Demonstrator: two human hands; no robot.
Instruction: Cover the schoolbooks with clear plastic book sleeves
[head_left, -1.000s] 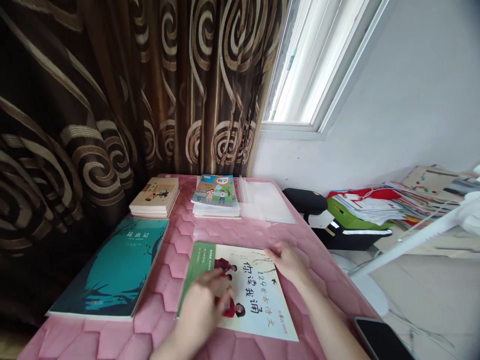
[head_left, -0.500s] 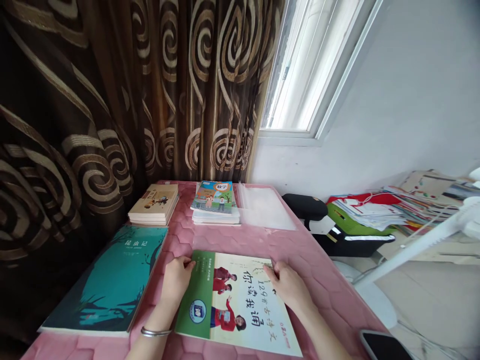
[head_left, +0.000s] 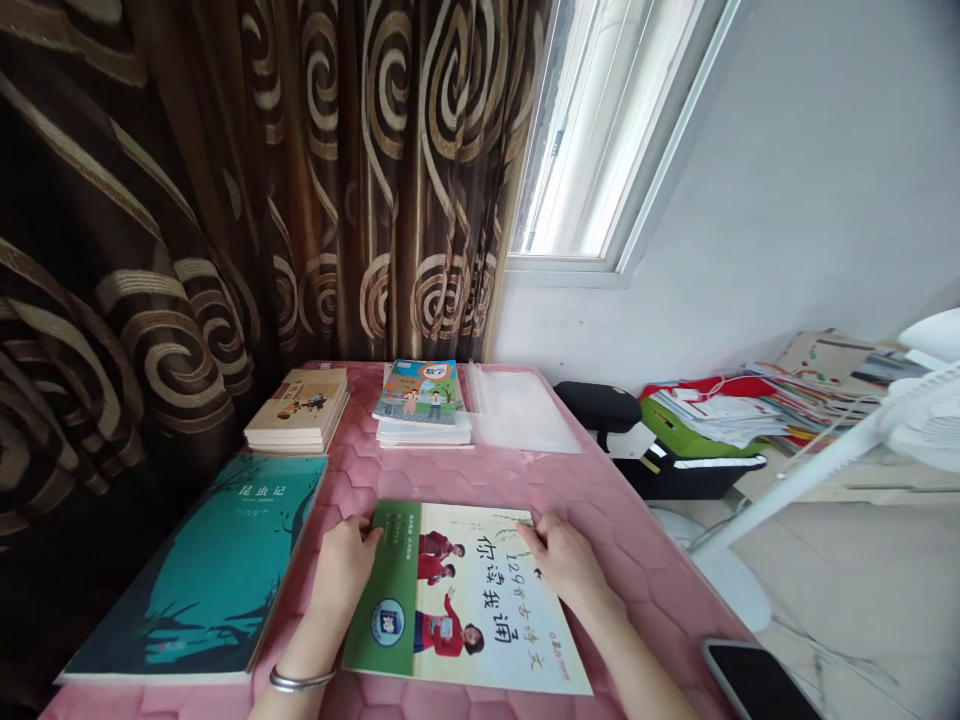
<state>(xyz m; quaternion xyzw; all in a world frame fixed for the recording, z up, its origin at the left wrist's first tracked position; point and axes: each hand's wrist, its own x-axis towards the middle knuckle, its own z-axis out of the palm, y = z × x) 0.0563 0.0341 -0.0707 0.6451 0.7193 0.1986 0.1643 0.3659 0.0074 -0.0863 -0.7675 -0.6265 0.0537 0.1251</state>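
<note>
A green and cream paperback book (head_left: 465,600) lies flat on the pink quilted table cover, its cover text turned sideways. My left hand (head_left: 349,560) pinches its left edge near the far corner; a silver bangle circles that wrist. At the opposite edge, my right hand (head_left: 566,560) is closed with its thumb on the cover. The fingers under both edges are hidden. Left of my left hand lies a large teal book (head_left: 217,570). Farther back are a stack of tan books (head_left: 298,410) and a pile topped by a blue illustrated textbook (head_left: 420,390).
Clear plastic sleeves (head_left: 521,410) lie at the table's back right. A dark phone (head_left: 757,680) rests near the right front edge. Beyond that edge stand a white fan (head_left: 795,480), a black and green bin (head_left: 690,440) and stacked papers (head_left: 817,385). A patterned curtain (head_left: 390,180) hangs behind.
The whole view has shifted slightly, so things appear a little farther left. Both hands keep the same hold on the book, which stays in about the same place on the table.
</note>
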